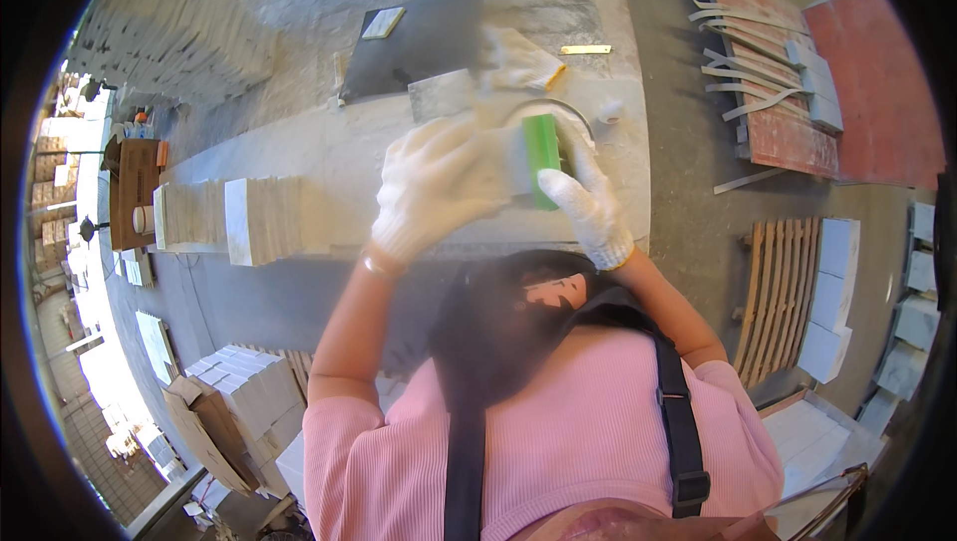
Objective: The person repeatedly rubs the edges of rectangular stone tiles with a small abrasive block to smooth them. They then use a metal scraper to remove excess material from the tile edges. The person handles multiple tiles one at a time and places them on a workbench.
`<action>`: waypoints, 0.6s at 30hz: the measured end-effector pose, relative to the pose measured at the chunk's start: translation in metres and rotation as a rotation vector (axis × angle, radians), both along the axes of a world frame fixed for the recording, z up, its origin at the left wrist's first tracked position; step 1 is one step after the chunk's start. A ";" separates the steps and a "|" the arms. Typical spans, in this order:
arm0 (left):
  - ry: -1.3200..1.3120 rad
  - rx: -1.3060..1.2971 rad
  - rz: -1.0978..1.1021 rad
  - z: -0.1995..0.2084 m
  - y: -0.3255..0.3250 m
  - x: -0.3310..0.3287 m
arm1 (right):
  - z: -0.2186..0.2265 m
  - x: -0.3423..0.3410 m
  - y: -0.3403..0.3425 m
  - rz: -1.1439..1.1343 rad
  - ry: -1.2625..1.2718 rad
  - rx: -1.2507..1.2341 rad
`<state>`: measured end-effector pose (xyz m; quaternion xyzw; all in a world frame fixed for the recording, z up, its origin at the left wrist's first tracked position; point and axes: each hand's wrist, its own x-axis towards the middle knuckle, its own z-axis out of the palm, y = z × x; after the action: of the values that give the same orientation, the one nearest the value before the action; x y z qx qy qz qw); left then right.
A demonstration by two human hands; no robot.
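Both my hands wear white knitted gloves over the dusty table. My left hand point(434, 182) is curved around the left side of a pale tile point(508, 160), its thumb along the near edge; tile and fingertips are partly blurred. My right hand point(590, 207) grips a green block point(541, 157), thumb on its near end and fingers behind it. This block is against or just over the tile's right end; contact is unclear. Just beyond it, a round white dish point(583, 120) is partly hidden. Farther off lies a loose white glove point(523, 60) with a yellow cuff.
Tile stacks point(264, 222) stand at the table's near left, with taller stacks point(164, 27) at the far left. A black sheet point(419, 47) bears a small tile point(383, 22). A yellow strip point(586, 49) lies far right. Beyond the table's right edge is a slatted pallet point(778, 292).
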<state>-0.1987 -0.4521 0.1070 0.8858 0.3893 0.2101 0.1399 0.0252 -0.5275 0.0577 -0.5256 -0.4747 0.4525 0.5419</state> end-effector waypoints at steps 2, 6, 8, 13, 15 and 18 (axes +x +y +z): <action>0.000 -0.003 -0.002 0.000 0.000 0.000 | -0.007 -0.004 0.019 0.030 -0.109 0.017; 0.004 0.010 0.008 -0.001 0.000 -0.002 | -0.009 0.000 0.042 0.085 -0.082 -0.040; -0.012 0.021 0.019 -0.003 -0.001 -0.002 | 0.002 -0.001 0.029 0.095 -0.064 -0.050; -0.035 0.038 0.030 -0.006 -0.001 0.000 | 0.030 -0.004 0.014 0.125 -0.475 0.126; -0.056 0.030 0.026 -0.005 -0.002 -0.001 | 0.031 -0.006 0.036 0.124 -0.258 -0.003; -0.071 0.029 0.034 -0.004 -0.003 -0.001 | 0.033 -0.006 0.043 0.108 -0.224 -0.022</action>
<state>-0.1999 -0.4553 0.1027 0.8731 0.3958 0.2494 0.1372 0.0195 -0.4847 0.0910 -0.5525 -0.5547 0.4249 0.4545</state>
